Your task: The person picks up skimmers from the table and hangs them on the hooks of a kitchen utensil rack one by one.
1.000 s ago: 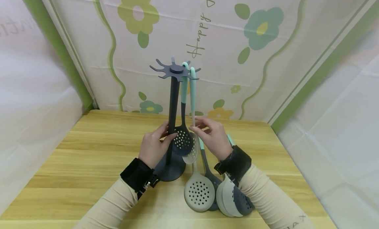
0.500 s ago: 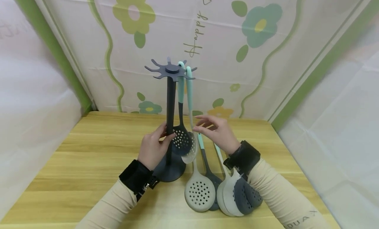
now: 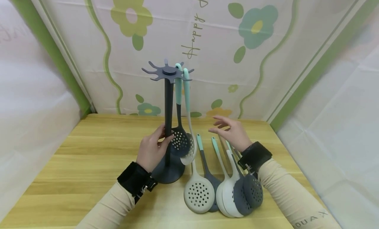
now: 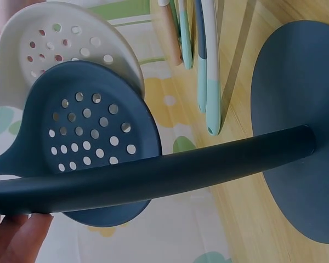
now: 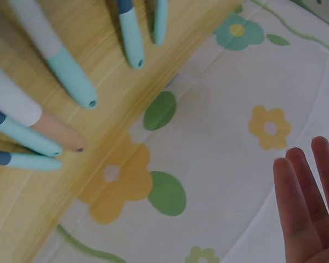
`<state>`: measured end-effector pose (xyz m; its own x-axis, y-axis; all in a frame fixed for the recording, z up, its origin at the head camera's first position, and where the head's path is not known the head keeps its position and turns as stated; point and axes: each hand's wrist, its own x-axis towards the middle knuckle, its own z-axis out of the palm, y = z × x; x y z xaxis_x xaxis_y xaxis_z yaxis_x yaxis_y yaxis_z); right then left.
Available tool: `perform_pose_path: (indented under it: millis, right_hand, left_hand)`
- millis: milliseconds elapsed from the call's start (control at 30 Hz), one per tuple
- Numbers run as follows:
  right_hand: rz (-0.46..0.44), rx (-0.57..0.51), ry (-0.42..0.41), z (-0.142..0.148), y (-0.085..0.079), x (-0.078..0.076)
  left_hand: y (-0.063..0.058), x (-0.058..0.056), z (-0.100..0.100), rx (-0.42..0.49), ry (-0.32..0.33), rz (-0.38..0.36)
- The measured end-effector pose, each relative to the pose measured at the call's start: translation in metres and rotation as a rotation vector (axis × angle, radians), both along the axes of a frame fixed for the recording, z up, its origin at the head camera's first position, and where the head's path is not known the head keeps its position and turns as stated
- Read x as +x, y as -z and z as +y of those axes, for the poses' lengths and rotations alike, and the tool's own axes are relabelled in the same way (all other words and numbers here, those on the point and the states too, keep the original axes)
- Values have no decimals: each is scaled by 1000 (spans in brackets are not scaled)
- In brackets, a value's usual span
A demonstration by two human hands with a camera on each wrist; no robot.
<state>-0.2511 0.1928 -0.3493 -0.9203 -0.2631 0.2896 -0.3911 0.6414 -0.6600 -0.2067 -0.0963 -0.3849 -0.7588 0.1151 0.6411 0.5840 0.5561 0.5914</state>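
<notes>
Your left hand (image 3: pixel 151 151) grasps the post of the stand (image 3: pixel 168 104) at mid-frame, thumb on the near side. Your right hand (image 3: pixel 234 133), right of centre, is released: it holds nothing, its fingers loosely bent above the handles on the table (image 3: pixel 97 163).

At upper centre, 2 tools hang from the stand's top by mint handles: the dark skimmer (image 3: pixel 179 141) and the white skimmer (image 3: pixel 188 158), heads overlapping beside the post at mid-frame. Lower centre-right, the grey skimmer (image 3: pixel 199 194) lies with a dark tool (image 3: pixel 209 179) partly under it; just right of them is an overlapping pile (image 3: pixel 231 197).

You seem to be between 2 hangings: a pair is up, and the right hand is free to fetch another. The next move would call for pinching 1 handle near its end, drawing it free of its neighbours, then lifting its hole to a bare arm at the stand's top. Keep your left hand steadying the post, since a knock could tip it.
</notes>
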Motion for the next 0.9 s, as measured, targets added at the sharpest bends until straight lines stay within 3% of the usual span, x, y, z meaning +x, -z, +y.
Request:
perform_pose_path:
  millis: [900]
  right_hand:
    - [-45,171,141,44,27,-6]
  left_hand:
    - [-3,3,1,16,2,-27]
